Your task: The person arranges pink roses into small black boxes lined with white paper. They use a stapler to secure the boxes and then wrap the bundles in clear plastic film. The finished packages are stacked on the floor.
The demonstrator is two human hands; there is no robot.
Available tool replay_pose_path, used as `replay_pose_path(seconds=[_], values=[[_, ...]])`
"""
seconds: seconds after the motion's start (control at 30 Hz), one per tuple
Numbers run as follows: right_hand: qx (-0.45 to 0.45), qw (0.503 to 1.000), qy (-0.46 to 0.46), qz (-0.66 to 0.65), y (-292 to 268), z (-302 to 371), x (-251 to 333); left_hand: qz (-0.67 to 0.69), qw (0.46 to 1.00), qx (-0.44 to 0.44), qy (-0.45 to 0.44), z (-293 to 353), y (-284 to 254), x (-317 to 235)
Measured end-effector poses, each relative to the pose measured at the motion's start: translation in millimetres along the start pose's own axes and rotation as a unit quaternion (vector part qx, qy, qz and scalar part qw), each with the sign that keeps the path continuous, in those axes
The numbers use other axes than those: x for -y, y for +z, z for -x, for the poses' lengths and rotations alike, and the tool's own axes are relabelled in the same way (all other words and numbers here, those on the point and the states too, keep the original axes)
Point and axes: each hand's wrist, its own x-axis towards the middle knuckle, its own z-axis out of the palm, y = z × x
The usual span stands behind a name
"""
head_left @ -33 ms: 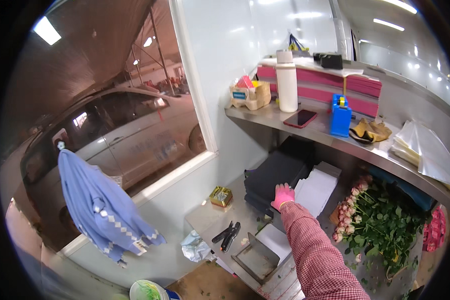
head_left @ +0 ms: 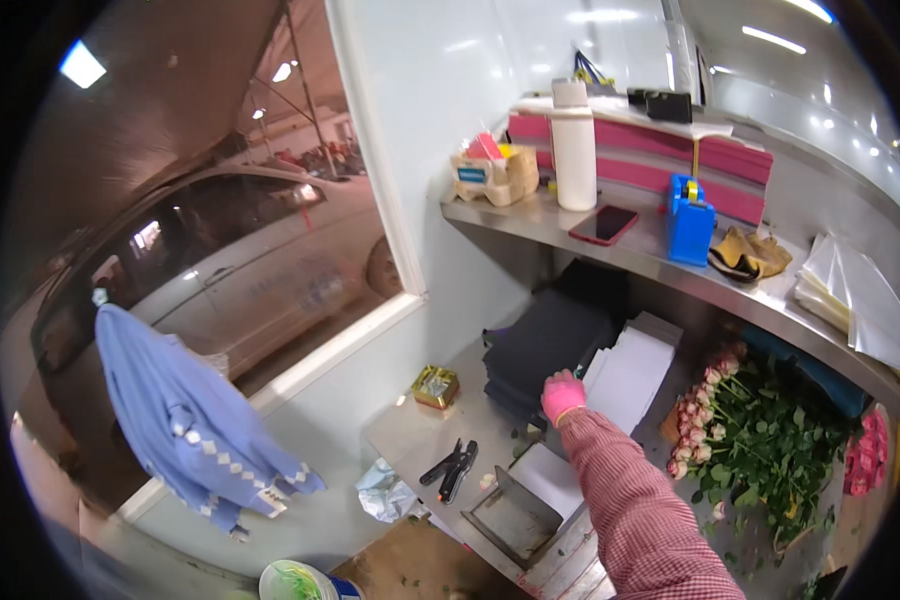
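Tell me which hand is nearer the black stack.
Right, from what shows: the right hand is by the near right corner of the black stack; the left hand is out of view.

The shelf point(head_left: 646, 246) overhangs the rear of the black stack point(head_left: 553, 345), obstructing descent there. Roses point(head_left: 760, 440) block the right side of the counter point(head_left: 422, 430); a metal bracket point(head_left: 515, 515) stands toward the front. The right hand point(head_left: 562, 397) occupies the stack's near right corner. A bare strip between gold tin point(head_left: 436, 387) and black-handled tools point(head_left: 457, 470) admits hands from the left
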Motion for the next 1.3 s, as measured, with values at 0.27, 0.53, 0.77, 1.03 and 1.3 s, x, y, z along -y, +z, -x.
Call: replay_pose_path(seconds=[0.27, 0.53, 0.77, 1.03, 1.3], values=[[-0.283, 0.896, 0.019, -0.343, -98, 157, -5, -0.030, 0.958, 0.008, 0.286, -129, -120, -178], [-0.115, 0.972, 0.009, -0.203, -56, 292, 76, -0.353, 0.687, 0.185, 0.608, -187, -12, -300], [-0.158, 0.945, 0.055, -0.281, -75, 250, 41, -0.540, 0.630, 0.285, 0.480, -230, 20, -293], [0.382, 0.812, 0.103, -0.429, 76, 187, 16, -0.479, 0.537, 0.393, 0.573, -264, 26, -297], [0.454, 0.762, 0.079, -0.455, 80, 229, 60, -0.318, 0.592, 0.680, 0.293, -321, 15, -303]])
